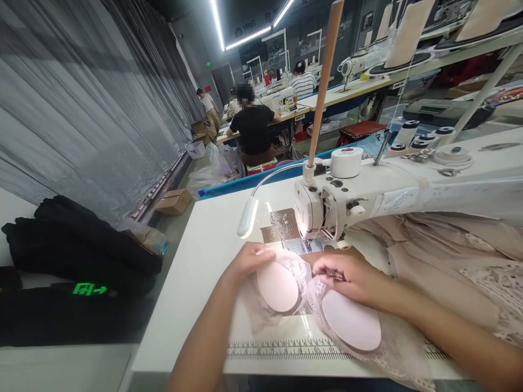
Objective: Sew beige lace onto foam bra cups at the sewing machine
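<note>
A pale pink lace bra (307, 296) with two padded cups lies on the white sewing table, below the needle area of the sewing machine (312, 209). My left hand (251, 260) pinches the upper edge of the left cup (278, 287), thumb on top. Closed fingers of my right hand (347, 275) hold the lace near the middle, just above the right cup (352, 320). Something small, dark and metallic shows under those fingers, too hidden to name. Lace from the right side hangs toward the table's front edge.
A lit gooseneck lamp (247, 218) hangs left of the machine head. Beige lace fabric (441, 272) is heaped at the right. A ruler strip (281, 349) runs along the front edge. Thread spools (408, 133) stand behind the machine. A person in black (253, 130) sits farther back.
</note>
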The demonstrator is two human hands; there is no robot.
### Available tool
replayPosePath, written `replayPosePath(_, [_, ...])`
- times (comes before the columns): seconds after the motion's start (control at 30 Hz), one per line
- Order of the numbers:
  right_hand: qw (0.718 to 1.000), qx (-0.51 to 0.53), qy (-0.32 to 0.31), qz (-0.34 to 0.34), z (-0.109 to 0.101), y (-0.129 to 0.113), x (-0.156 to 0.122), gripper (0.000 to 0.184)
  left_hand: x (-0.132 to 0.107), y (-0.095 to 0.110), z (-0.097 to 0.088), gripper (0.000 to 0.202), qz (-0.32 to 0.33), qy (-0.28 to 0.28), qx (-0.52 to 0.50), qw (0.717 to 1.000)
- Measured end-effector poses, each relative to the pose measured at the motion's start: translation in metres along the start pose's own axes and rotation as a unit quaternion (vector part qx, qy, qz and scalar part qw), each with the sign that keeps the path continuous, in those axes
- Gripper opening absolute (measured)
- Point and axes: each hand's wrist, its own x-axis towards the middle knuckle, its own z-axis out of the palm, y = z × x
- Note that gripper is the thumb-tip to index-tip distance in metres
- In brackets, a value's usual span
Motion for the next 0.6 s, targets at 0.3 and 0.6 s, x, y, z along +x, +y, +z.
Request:
replayPosePath(0.3, [0.986,0.147,0.042,0.063,0.03,-0.002,0.041,0.026,-0.006,0.0,0.003,0.033,0.034,-0.048,-0.044,0.997])
replayPosePath(0.6, [0.978,0.209,-0.001,0.002,0.032,-0.002,0.035,0.026,-0.005,0.009,0.025,0.047,0.158,0.013,0.129,0.979])
